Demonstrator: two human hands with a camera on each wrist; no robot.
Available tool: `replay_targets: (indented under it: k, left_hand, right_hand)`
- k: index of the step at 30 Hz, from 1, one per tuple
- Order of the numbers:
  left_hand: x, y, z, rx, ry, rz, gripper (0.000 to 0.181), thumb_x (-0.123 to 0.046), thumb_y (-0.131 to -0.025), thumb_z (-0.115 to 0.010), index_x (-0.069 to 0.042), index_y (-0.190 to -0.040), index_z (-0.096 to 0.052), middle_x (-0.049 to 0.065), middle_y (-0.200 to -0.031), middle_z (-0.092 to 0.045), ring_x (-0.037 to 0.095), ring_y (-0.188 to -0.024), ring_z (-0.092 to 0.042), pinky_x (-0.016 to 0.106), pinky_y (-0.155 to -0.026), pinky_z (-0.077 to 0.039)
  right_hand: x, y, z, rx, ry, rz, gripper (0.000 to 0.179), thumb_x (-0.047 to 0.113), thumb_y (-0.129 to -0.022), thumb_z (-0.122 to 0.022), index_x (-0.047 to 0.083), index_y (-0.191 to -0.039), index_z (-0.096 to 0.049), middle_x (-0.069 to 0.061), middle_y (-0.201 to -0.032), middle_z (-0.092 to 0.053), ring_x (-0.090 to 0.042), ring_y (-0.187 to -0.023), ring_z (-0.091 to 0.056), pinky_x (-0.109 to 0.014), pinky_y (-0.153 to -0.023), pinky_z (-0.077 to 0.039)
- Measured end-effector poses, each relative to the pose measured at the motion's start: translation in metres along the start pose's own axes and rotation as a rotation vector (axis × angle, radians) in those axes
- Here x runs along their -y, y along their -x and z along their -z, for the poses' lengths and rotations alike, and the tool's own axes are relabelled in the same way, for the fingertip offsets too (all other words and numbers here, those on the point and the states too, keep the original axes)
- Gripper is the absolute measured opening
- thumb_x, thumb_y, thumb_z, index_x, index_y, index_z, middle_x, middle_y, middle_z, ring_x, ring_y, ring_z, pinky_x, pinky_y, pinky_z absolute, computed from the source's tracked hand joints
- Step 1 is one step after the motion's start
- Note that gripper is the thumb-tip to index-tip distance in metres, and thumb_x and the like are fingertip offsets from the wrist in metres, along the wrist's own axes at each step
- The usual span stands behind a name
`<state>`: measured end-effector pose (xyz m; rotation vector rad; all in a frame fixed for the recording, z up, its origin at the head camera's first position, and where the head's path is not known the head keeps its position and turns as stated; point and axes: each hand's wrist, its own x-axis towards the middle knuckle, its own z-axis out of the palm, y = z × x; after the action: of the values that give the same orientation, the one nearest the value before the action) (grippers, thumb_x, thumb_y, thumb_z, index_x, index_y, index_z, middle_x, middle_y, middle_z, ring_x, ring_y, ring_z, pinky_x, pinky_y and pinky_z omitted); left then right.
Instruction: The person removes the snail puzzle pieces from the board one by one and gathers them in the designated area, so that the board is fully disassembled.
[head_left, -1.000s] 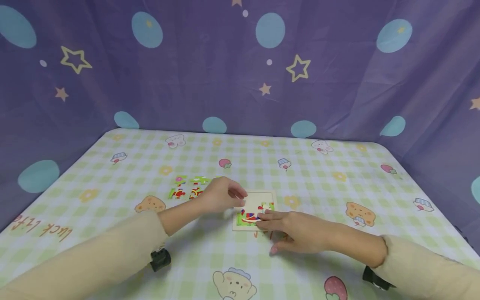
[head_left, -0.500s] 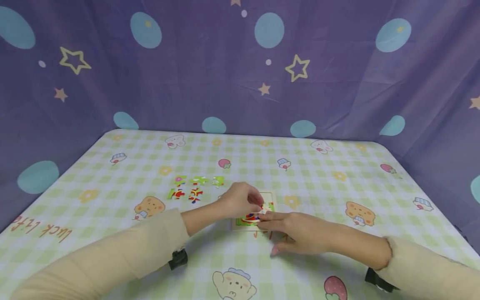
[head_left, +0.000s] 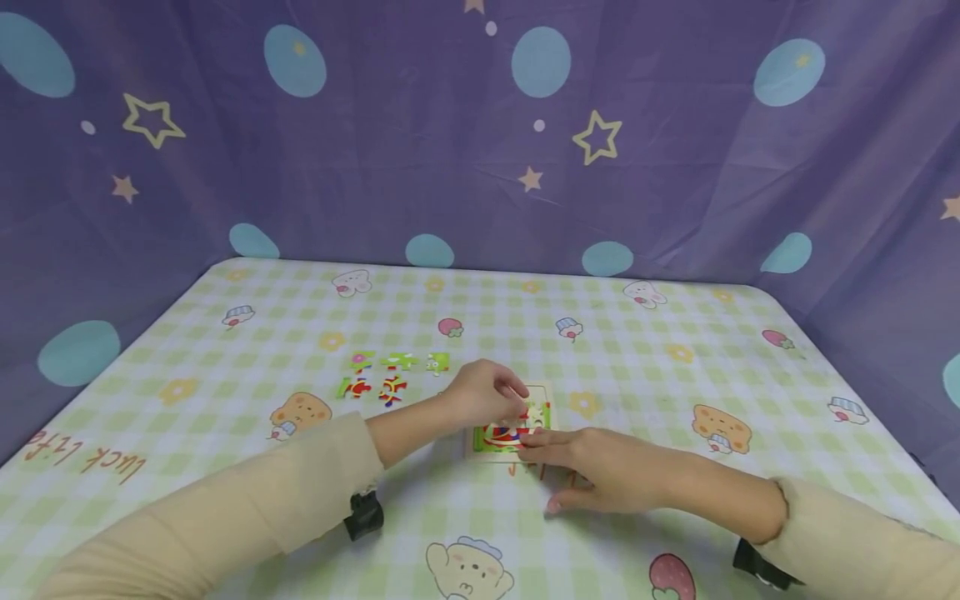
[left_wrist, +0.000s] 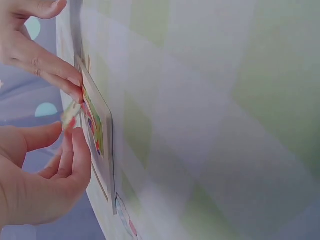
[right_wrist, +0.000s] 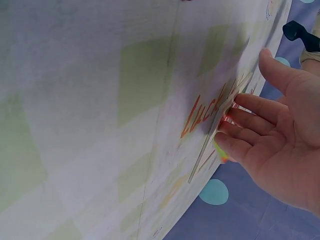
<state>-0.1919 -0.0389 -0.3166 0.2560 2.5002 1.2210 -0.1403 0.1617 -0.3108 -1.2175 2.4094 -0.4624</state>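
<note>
- Purple fabric backdrop [head_left: 420,150], printed with pale blue ovals and stars: fills the upper part of the head view.
- Green-and-white checked tablecloth [head_left: 645,367]: covers the table across the middle and lower part.
- Right hand [head_left: 600,467]: right of lower centre; fingers extended, fingertips resting at the tray's lower right; no grip on anything seen.
- Left hand [head_left: 486,396]: just left of and above the right hand; thumb and fingers brought together in a pinch.
- Flat, pale wooden puzzle tray [left_wrist: 108,160]: just below centre, nearly square, so no marked long axis; brightly printed pieces fill its lower part.
- Five loose green-and-red jigsaw pieces [head_left: 400,361]: two rows, left of centre, well apart from the right hand.
- Small, pale green-and-red jigsaw piece [left_wrist: 70,116]: pinched by the left hand, tilted, just beside the right fingertips at the tray. Left hand governs it; long axis cannot be told, piece blurred.
</note>
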Motion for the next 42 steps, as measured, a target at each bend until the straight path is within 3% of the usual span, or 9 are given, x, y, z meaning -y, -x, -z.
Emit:
replay_targets:
  k: [4, 14, 19, 24, 28, 32, 35, 42]
  left_hand:
    - [0.001, -0.001, -0.003, 0.001, 0.047, 0.014, 0.010, -0.011, -0.084, -0.073, -0.009, -0.093, -0.074, 0.005, -0.085, -0.070, 0.009, -0.068, -0.064, 0.018, -0.062, -0.051]
    - [-0.001, -0.004, -0.002, -0.058, 0.007, -0.047, 0.006, -0.012, -0.082, -0.074, -0.012, -0.088, -0.077, 0.001, -0.084, -0.074, 0.008, -0.075, -0.063, 0.020, -0.071, -0.052]
    - [-0.001, -0.003, 0.012, -0.085, 0.027, -0.053, 0.008, -0.011, -0.081, -0.075, -0.010, -0.089, -0.077, 0.003, -0.081, -0.076, 0.008, -0.070, -0.068, 0.020, -0.067, -0.054]
    - [0.004, 0.000, 0.033, -0.103, 0.061, -0.022, 0.012, -0.010, -0.082, -0.074, -0.008, -0.093, -0.076, 0.006, -0.085, -0.076, 0.016, -0.076, -0.072, 0.027, -0.070, -0.058]
    - [0.011, 0.004, 0.049, -0.102, 0.071, -0.025, 0.013, -0.008, -0.082, -0.074, -0.006, -0.095, -0.075, 0.009, -0.087, -0.076, 0.017, -0.078, -0.073, 0.032, -0.075, -0.059]
    - [0.021, 0.008, 0.062, -0.119, 0.070, -0.007, 0.013, -0.008, -0.081, -0.075, -0.004, -0.094, -0.075, 0.010, -0.089, -0.076, 0.013, -0.074, -0.072, 0.030, -0.076, -0.059]
    - [0.031, 0.010, 0.071, -0.141, 0.051, 0.023, 0.014, -0.009, -0.081, -0.076, -0.004, -0.093, -0.075, 0.009, -0.089, -0.076, 0.009, -0.072, -0.071, 0.029, -0.075, -0.059]
    - [0.050, 0.014, 0.084, -0.173, -0.131, 0.043, 0.013, -0.013, -0.078, -0.079, -0.010, -0.090, -0.077, 0.005, -0.086, -0.076, 0.006, -0.067, -0.066, 0.020, -0.061, -0.049]
  right_hand:
    - [-0.001, 0.000, 0.000, -0.002, -0.004, 0.003, 0.063, 0.041, -0.089, -0.063, 0.012, -0.143, -0.046, -0.012, -0.153, -0.038, 0.012, -0.067, -0.054, -0.011, -0.072, -0.049]
    - [-0.001, 0.001, -0.001, 0.000, 0.004, 0.002, 0.064, 0.042, -0.089, -0.062, 0.013, -0.144, -0.045, -0.014, -0.153, -0.036, 0.012, -0.065, -0.053, -0.011, -0.073, -0.048]
    - [-0.001, 0.001, -0.001, 0.001, -0.005, 0.007, 0.063, 0.040, -0.090, -0.063, 0.012, -0.144, -0.045, -0.013, -0.152, -0.038, 0.012, -0.068, -0.054, -0.011, -0.073, -0.049]
    - [0.000, 0.000, -0.001, -0.001, 0.007, 0.013, 0.063, 0.039, -0.090, -0.063, 0.012, -0.144, -0.045, -0.011, -0.152, -0.039, 0.010, -0.075, -0.056, -0.011, -0.073, -0.049]
    - [0.000, 0.000, -0.001, -0.012, 0.045, 0.014, 0.063, 0.041, -0.090, -0.063, 0.013, -0.143, -0.045, -0.010, -0.151, -0.041, -0.002, -0.100, -0.063, -0.013, -0.077, -0.048]
    - [0.000, 0.000, -0.001, -0.019, 0.055, 0.016, 0.062, 0.041, -0.090, -0.063, 0.013, -0.143, -0.046, -0.009, -0.151, -0.043, -0.017, -0.129, -0.053, -0.013, -0.079, -0.047]
    - [0.000, 0.000, -0.001, -0.018, 0.053, 0.020, 0.062, 0.040, -0.090, -0.063, 0.013, -0.143, -0.046, -0.009, -0.150, -0.043, -0.020, -0.136, -0.047, -0.014, -0.081, -0.048]
    - [0.001, 0.000, -0.001, -0.018, 0.059, 0.007, 0.063, 0.042, -0.089, -0.063, 0.014, -0.143, -0.046, -0.007, -0.151, -0.043, -0.021, -0.140, -0.041, -0.016, -0.083, -0.047]
